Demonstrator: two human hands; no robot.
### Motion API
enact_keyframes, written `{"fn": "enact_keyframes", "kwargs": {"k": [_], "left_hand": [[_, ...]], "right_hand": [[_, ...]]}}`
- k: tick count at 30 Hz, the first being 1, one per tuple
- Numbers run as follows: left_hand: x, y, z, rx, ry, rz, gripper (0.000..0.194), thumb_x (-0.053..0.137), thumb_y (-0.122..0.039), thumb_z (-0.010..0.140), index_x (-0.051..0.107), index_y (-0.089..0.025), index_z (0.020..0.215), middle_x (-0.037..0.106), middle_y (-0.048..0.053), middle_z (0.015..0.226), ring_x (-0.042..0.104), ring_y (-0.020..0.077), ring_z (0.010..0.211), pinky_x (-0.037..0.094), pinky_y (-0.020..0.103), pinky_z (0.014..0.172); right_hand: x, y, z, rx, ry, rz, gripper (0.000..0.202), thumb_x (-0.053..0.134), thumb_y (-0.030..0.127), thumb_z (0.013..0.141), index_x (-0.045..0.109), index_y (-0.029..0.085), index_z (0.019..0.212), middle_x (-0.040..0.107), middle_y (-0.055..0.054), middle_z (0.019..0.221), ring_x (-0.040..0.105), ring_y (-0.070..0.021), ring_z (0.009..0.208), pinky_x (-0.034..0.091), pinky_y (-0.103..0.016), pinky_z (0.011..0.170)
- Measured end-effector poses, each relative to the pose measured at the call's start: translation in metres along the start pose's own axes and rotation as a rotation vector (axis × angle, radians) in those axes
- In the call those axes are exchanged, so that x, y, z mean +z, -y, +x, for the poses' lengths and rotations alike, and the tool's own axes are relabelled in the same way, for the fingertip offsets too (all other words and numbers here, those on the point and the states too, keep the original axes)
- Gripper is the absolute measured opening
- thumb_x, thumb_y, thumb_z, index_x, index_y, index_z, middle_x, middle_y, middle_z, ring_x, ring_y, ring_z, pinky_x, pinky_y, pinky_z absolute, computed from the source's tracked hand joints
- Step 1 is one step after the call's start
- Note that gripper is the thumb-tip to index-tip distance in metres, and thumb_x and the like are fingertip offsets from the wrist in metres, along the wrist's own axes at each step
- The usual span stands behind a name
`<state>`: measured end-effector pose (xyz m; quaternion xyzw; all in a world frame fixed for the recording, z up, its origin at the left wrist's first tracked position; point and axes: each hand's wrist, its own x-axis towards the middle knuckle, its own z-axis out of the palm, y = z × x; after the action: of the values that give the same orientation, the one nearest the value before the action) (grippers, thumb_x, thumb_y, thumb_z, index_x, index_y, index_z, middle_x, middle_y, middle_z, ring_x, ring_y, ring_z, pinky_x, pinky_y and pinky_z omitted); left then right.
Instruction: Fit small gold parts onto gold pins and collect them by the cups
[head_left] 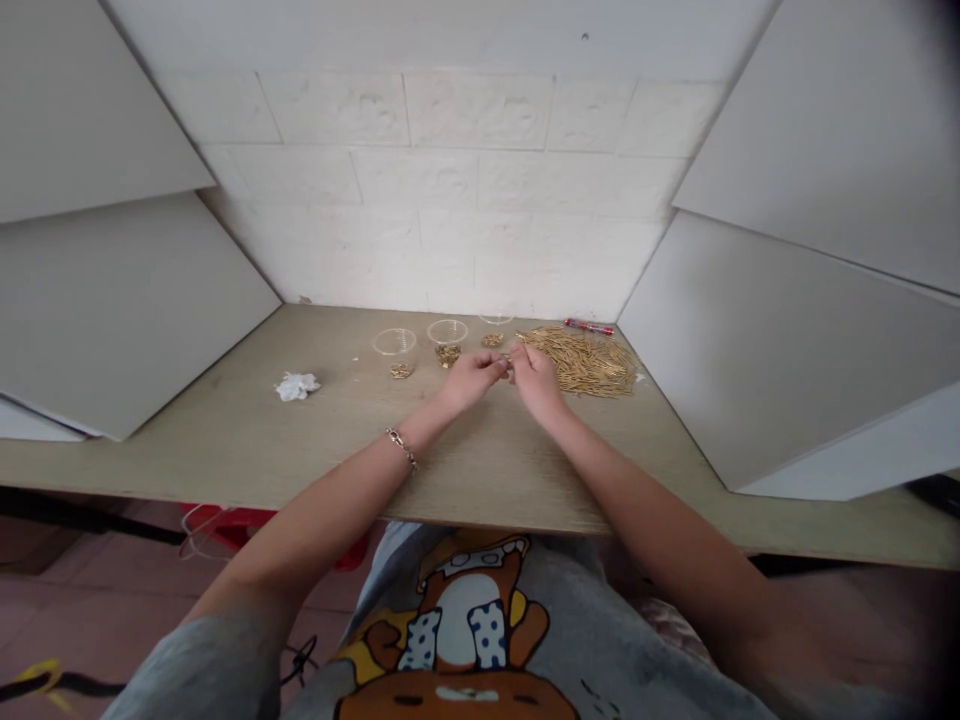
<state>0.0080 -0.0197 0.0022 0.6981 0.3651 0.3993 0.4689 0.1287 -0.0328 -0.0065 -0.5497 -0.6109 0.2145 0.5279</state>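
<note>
The left hand (472, 381) and the right hand (537, 382) are held together above a pale, wood-grained tabletop (495, 485), with the fingertips of both brought to a near meeting point. The fingers of each are bent as if in a pinch, but the spot is too small and too shaded by the fingers for it to be told whether anything is grasped there. A broad, loose heap of thin, gold-coloured, metallic-looking rods (585, 362) is spread on the tabletop just beside the right hand, towards its outer side. Beyond the left hand, three round, clear plastic tubs are set in a staggered row: the left tub (393, 343), the middle tub (448, 331) and the right tub (496, 320). Small gold-coloured pieces (448, 355) are seen at the bottom of each, though their exact shape cannot be made out. The middle tub is placed nearest the left hand. A slim red-and-silver cylinder (589, 326) is laid at the far edge of the heap, near the white, brick-patterned wall (450, 180). A crumpled white tissue (297, 386) is left well apart on the left, and a silver chain bracelet (402, 449) is worn on the left wrist.
</note>
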Motion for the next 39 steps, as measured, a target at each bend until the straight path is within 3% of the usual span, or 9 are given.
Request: {"fn": "enact_keyframes", "kwargs": {"k": [4,15,20,32,39], "left_hand": [[-0.001,-0.006,-0.002,-0.004,-0.047,0.014,0.019,0.048,-0.028,0.074,0.054,-0.013,0.065,0.054,0.001,0.065,0.046,0.0096,0.063,0.038,0.024,0.065],[-0.006,-0.017,-0.003,0.043,-0.023,0.190,0.019,0.045,-0.023,0.077,0.054,-0.013,0.064,0.056,0.001,0.066,0.049,0.0106,0.066,0.039,0.024,0.068],[-0.008,-0.016,-0.003,0.058,-0.021,0.323,0.019,0.044,-0.024,0.078,0.057,-0.014,0.068,0.059,0.001,0.070,0.051,0.0120,0.069,0.040,0.025,0.069],[-0.006,-0.018,-0.005,0.135,-0.078,0.529,0.018,0.045,-0.021,0.079,0.060,-0.015,0.071,0.062,0.002,0.070,0.051,0.0118,0.065,0.037,0.024,0.064],[-0.007,-0.020,-0.006,0.233,-0.066,0.629,0.019,0.043,-0.018,0.080,0.061,-0.015,0.074,0.064,0.003,0.076,0.054,0.0133,0.071,0.038,0.025,0.069]], "right_hand": [[0.000,0.002,-0.002,-0.021,0.017,0.009,0.040,0.032,0.047,0.084,0.040,0.020,0.056,0.042,0.002,0.051,0.041,-0.0125,0.052,0.030,-0.025,0.052],[0.003,-0.007,0.001,0.062,0.060,0.203,0.045,0.035,0.060,0.079,0.034,0.021,0.055,0.032,0.004,0.047,0.034,-0.0102,0.045,0.031,-0.024,0.045],[0.001,-0.005,0.001,0.120,0.056,0.253,0.043,0.038,0.057,0.079,0.034,0.021,0.055,0.033,0.004,0.046,0.036,-0.0098,0.042,0.033,-0.024,0.045],[-0.005,-0.002,0.004,0.102,0.095,0.192,0.042,0.041,0.051,0.080,0.034,0.021,0.051,0.034,0.004,0.043,0.038,-0.0099,0.040,0.033,-0.025,0.045],[-0.006,-0.006,0.006,0.126,0.139,0.188,0.045,0.042,0.055,0.078,0.032,0.021,0.050,0.033,0.005,0.042,0.037,-0.0099,0.039,0.034,-0.025,0.044]]}}
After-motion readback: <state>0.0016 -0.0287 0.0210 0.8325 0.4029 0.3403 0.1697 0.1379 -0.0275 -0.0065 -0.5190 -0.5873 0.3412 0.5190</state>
